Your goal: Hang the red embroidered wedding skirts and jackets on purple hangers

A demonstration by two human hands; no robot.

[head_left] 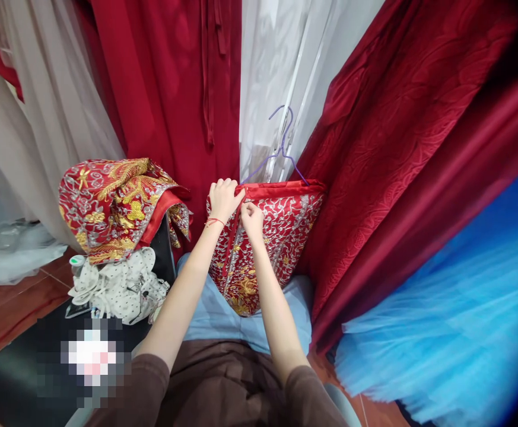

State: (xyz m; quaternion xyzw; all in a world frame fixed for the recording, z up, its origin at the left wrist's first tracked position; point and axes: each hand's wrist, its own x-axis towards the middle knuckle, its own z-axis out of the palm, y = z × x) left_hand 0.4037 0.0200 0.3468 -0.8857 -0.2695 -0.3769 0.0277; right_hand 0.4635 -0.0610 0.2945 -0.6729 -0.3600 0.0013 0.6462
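A red embroidered skirt with silver and gold patterns hangs from a purple wire hanger and rests against my lap. Along its top runs a plain red satin waistband. My left hand grips the waistband near its left part, fingers over the top edge and thumb pointing right. Just below and to the right, my right hand is closed in a pinch against the skirt front, by an opening or seam. Whatever lies between its fingertips is too small to make out.
At left, a second red-and-gold embroidered garment drapes over a black chair. A white dotted cloth bag sits on the seat. Dark red gowns hang behind and right; a blue tulle skirt spreads at lower right.
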